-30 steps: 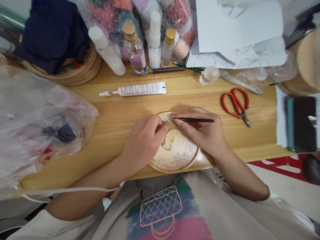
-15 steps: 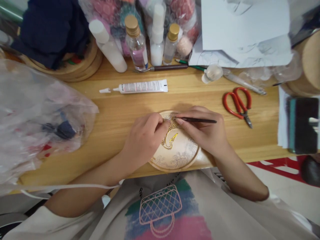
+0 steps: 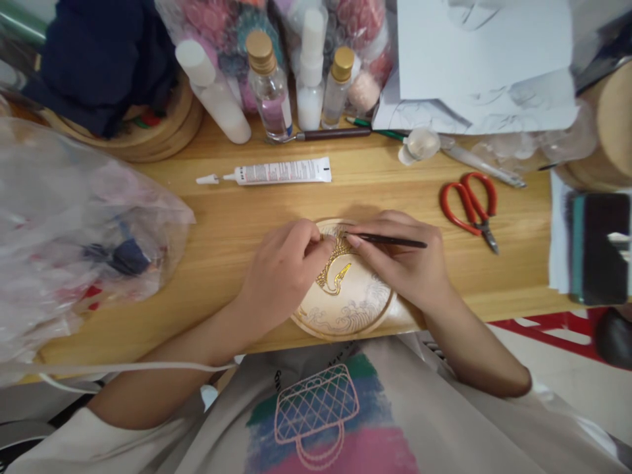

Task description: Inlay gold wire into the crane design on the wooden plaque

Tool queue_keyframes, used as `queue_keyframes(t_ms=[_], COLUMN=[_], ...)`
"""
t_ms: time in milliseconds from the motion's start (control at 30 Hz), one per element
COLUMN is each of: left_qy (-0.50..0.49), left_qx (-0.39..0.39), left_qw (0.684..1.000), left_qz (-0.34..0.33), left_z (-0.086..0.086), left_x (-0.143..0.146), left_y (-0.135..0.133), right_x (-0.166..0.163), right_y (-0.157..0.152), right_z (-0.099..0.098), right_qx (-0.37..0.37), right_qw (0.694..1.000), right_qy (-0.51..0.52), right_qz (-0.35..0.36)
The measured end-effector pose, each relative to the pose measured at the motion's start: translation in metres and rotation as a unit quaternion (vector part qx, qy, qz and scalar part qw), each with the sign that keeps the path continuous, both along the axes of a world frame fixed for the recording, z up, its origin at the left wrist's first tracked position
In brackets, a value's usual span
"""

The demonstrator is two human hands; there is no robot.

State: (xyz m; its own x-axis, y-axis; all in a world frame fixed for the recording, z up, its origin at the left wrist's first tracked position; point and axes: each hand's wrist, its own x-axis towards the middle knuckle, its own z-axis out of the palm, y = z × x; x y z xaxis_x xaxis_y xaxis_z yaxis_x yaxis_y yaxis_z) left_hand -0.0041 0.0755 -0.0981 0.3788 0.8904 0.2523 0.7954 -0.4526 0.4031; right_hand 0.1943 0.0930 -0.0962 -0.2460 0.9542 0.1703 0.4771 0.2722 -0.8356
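Round panel (image 3: 363,283) lies near a tube (image 3: 281,171) with unreadable print.

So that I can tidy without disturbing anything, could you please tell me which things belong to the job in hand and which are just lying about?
Belonging to the job:
round patterned board, partly under the left hand
slim dark tool in the right hand
possibly the uncapped white tube

Apparently just lying about:
red-handled cutters
phone
loose papers
navy cloth
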Motion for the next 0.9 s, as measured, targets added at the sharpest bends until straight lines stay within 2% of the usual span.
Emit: queue_keyframes(t_ms=[167,400,600,733,900], left_qy=[0.010,0.037,0.064,0.052,0.064], left_qx=[-0.045,0.015,0.055,0.060,0.019], left_qw=[0.999,0.998,0.995,0.995,0.997], left_qz=[-0.006,-0.046,-0.052,-0.053,-0.046], left_z=[0.0014,0.0003,-0.0005,-0.0010,0.0002], left_x=[-0.0013,-0.0026,-0.0023,-0.0022,-0.0023], left_y=[0.0009,-0.0008,0.0002,-0.0003,-0.0015], right_x=[0.0005,-0.0003,0.0002,0.0000,0.0003], right_y=[-0.0002,0.0004,0.0003,-0.0002,-0.0002], right_z=[0.0004,0.0007,-0.0005,-0.0002,0.0004], right_qx=[0.000,0.002,0.006,0.010,0.005], right_qw=[1.000,1.000,1.000,1.000,1.000], right_qy=[-0.002,0.001,0.000,-0.008,0.006], right_qz=[-0.001,0.000,0.000,-0.005,-0.011])
